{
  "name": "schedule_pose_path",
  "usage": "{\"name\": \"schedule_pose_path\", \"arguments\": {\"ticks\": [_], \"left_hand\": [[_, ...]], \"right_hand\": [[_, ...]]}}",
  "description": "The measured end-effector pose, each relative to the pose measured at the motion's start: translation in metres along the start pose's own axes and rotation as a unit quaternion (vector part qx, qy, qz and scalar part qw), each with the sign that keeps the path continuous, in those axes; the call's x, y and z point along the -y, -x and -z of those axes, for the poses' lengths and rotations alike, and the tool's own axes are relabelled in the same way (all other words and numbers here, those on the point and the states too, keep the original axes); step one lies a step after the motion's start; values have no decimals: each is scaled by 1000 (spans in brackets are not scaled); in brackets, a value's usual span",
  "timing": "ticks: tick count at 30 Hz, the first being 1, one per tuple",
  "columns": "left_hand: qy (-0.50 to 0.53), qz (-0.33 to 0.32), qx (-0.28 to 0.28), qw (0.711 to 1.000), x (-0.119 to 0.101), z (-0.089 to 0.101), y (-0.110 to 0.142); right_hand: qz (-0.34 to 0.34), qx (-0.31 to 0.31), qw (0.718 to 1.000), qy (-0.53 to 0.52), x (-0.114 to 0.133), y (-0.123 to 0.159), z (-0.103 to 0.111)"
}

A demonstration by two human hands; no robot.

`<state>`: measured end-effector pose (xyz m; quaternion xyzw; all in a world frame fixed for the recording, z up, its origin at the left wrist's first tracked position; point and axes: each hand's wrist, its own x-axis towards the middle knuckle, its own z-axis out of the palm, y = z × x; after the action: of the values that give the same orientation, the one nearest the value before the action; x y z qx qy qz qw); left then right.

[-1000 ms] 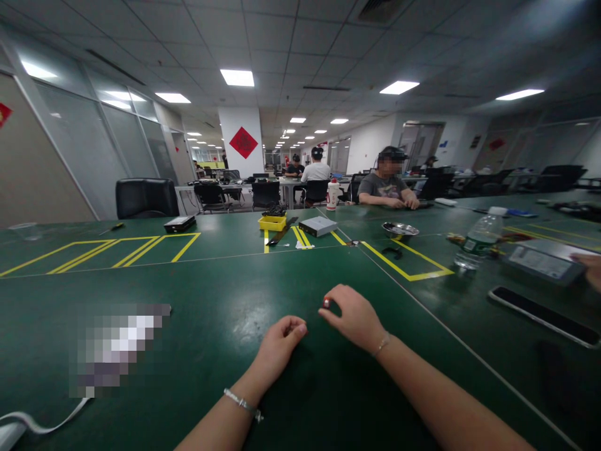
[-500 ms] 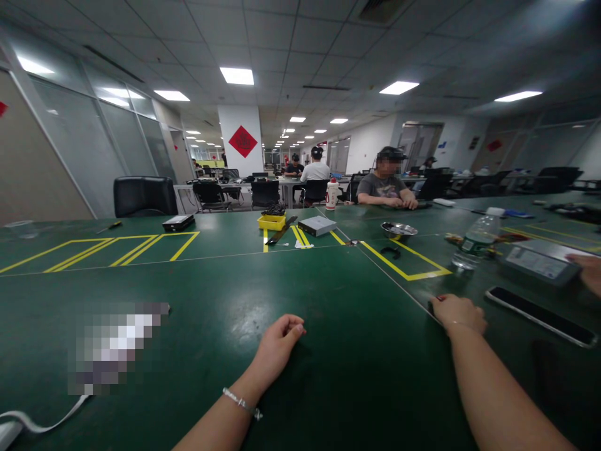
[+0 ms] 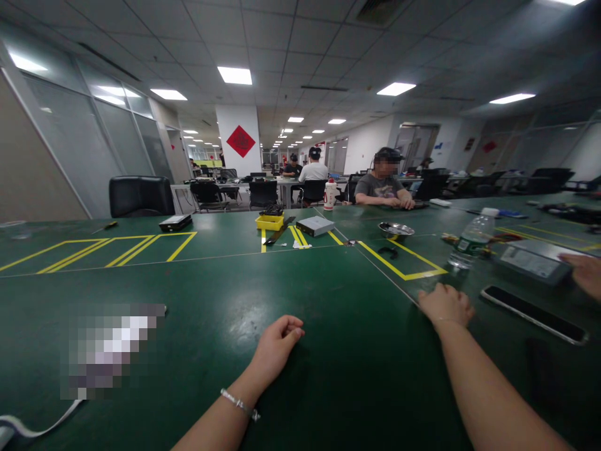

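Observation:
My left hand rests on its side on the green table, a bracelet at the wrist. Its fingers are curled loosely together, and nothing shows in them. To the right, my right hand is back up over the seam in the table, its fingers bent downward. The palm is hidden, and no object shows at the fingers. Just right of it lies a phone. A water bottle stands beyond it, next to a yellow-taped rectangle holding a small black curved piece.
Farther back are a steel bowl, a grey drive box, a yellow tray and a black device. At right, another person's hand touches a metal box. A blurred-out object with a white strap lies at left.
My right hand has shifted slightly left and away from me. The left hand stays in place. The whole view has moved a little.

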<state>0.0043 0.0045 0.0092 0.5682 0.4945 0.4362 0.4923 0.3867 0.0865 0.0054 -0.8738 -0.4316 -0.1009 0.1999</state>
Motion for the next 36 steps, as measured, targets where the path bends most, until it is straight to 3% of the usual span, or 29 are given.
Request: {"name": "schedule_pose_path", "arguments": {"ticks": [3, 6, 11, 15, 18, 21, 23, 26, 29, 32, 36], "left_hand": [[-5, 5, -2, 1000, -1, 0, 0], [-9, 3, 0, 1000, -1, 0, 1], [-15, -11, 9, 1000, 2, 1, 0], [-34, -17, 10, 999, 1, 0, 0], [-45, -12, 9, 999, -2, 0, 1], [-40, -9, 10, 999, -4, 0, 2], [-38, -6, 13, 999, -4, 0, 2], [-38, -2, 16, 999, -3, 1, 2], [-46, -5, 17, 999, -2, 1, 1], [-54, -12, 19, 998, 1, 0, 1], [-61, -22, 21, 998, 6, 1, 0]], "right_hand": [[124, -32, 992, -3, 27, 8, 5], [265, -19, 963, -44, 63, 28, 9], [473, 86, 865, -144, 117, 94, 12], [563, 194, 789, -149, 134, 144, 13], [588, 242, 759, -140, 136, 155, 12], [572, 222, 778, -134, 132, 138, 14], [524, 175, 825, -118, 124, 113, 16], [397, 85, 912, -48, 96, 64, 17], [239, 42, 969, 40, 50, 17, 11], [132, 64, 986, 83, 8, -11, -1], [103, 140, 981, 83, -14, -21, -12]]}}
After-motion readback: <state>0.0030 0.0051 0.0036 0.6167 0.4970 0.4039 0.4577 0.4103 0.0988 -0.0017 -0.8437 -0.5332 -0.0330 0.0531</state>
